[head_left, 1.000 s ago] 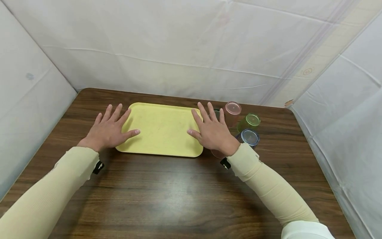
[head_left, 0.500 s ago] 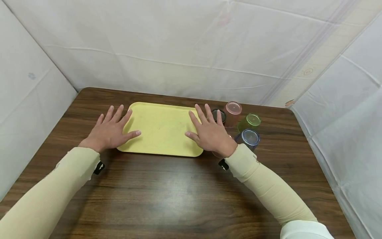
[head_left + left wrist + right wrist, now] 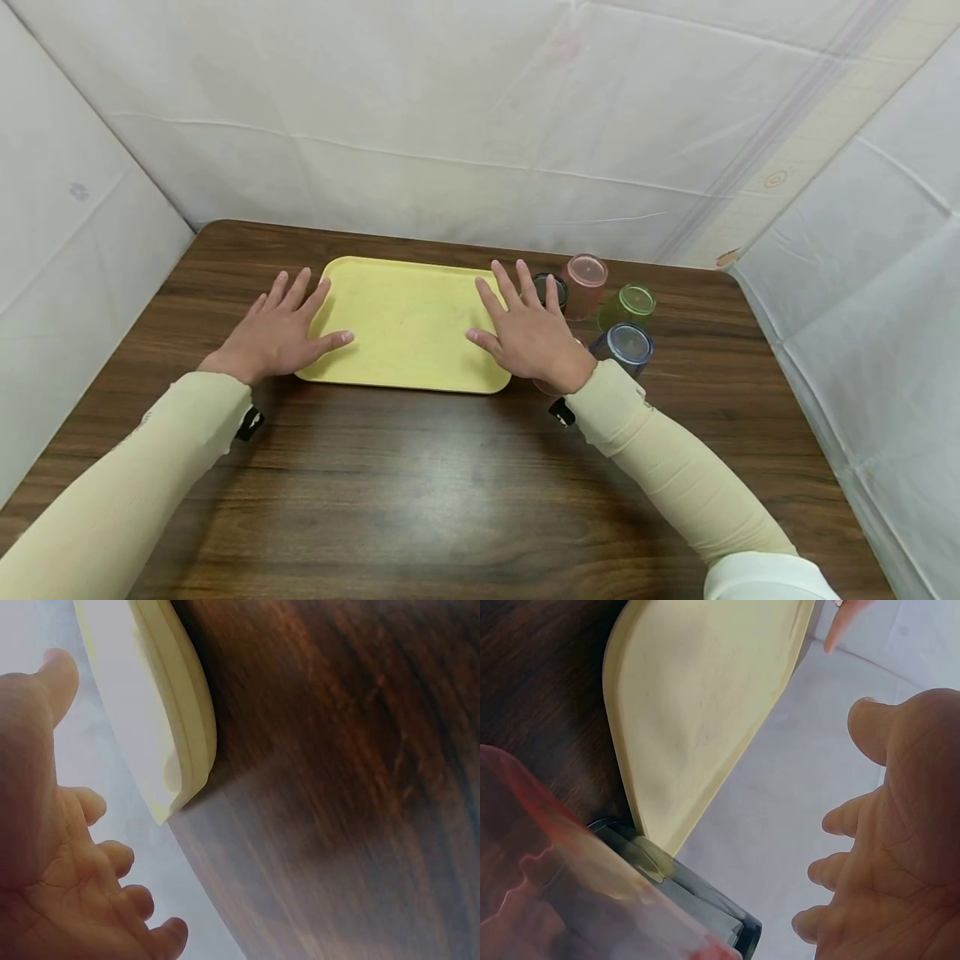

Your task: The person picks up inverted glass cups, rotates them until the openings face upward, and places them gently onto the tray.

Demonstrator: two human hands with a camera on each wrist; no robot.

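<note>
almost nothing moves between a second ago and now: both hands stay spread flat over the yellow tray [image 3: 408,321], which lies in the same spot near the middle of the wooden table [image 3: 420,492]. the one small shift is in the right hand [image 3: 534,335], which has slid a little to the left, further over the tray's right edge, so the dark cup [image 3: 552,287] beyond its fingertips shows more clearly than before. since half a second ago the pose is practically unchanged.

the left hand [image 3: 276,332] hovers at the tray's left edge, fingers straight and splayed, thumb reaching over the tray. the left wrist view shows the palm raised clear of the table and curled around nothing. the right hand is just as open and holds nothing; the right wrist view shows its palm above the tray.

just right of the tray stand a pink cup [image 3: 585,285], a green cup [image 3: 628,307] and a blue cup [image 3: 624,347], close together. a reddish cup [image 3: 555,877] sits mostly hidden under the right wrist.

i judge this a pause, with no grip taken yet.
</note>
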